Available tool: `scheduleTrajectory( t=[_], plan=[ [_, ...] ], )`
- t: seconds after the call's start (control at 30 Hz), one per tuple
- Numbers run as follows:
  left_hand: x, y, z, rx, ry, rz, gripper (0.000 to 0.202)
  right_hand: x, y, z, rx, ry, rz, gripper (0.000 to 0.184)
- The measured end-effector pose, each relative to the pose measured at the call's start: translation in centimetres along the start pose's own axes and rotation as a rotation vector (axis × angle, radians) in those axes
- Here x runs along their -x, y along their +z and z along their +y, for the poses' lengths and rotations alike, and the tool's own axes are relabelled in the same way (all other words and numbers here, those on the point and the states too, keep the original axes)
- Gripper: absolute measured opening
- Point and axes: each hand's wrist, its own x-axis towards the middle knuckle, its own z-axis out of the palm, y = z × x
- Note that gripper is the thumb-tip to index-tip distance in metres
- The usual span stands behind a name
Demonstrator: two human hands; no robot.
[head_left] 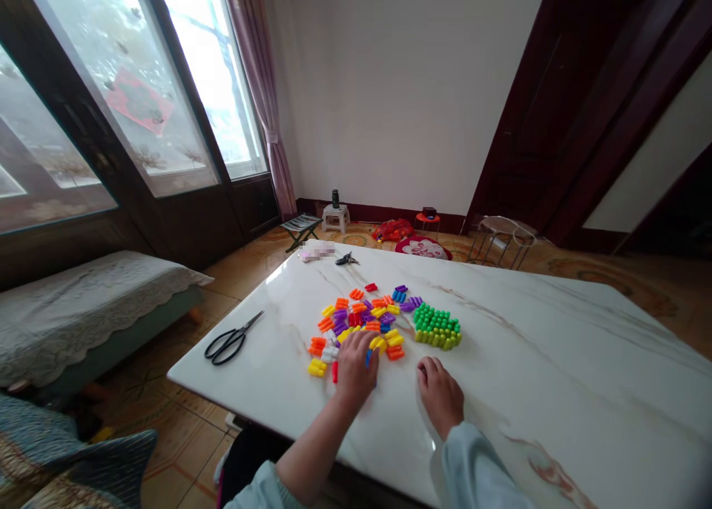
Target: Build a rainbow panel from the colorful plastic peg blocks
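A loose spread of small ribbed plastic pieces [357, 309] in orange, yellow, purple, red, blue and white lies on the table. My left hand [356, 364] reaches over its near side, fingers bent down and closed around a yellow plastic piece [378, 343] at the fingertips. Between the thumb and fingers a bit of blue [368, 357] shows, partly hidden. My right hand [441, 394] rests on the tabletop with its fingers curled in, and nothing shows in it. Just beyond it stands a tight block of green pieces [437, 320], yellow-green along the near row.
Black-handled scissors [229, 343] lie on the left of the white marble-patterned table [534, 346]. Keys [347, 259] and a pale pinkish item [316, 251] are near the far edge. A covered bench [94, 301] stands left; stools [336, 217] stand by the wall.
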Motion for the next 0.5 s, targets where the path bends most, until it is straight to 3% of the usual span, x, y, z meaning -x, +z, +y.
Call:
scheduleTrajectory(
  t=[0.07,0.2,0.37,0.5],
  plan=[
    [-0.7,-1.6,-2.6,-0.152,-0.07,0.032,0.034,0.0,0.1,0.1,0.012,-0.013,0.005,0.014],
    [-0.4,-2.7,-5.8,-0.183,-0.111,-0.086,0.036,0.0,0.2,0.1,0.009,-0.032,0.029,0.014],
    [1.1,-2.2,-5.7,-0.051,-0.057,-0.177,0.029,0.0,0.1,0.0,0.002,-0.031,0.033,0.014],
    [0.3,-2.0,-6.0,-0.106,-0.059,-0.169,0.027,0.0,0.3,0.1,0.002,-0.026,0.035,0.013]
  ],
)
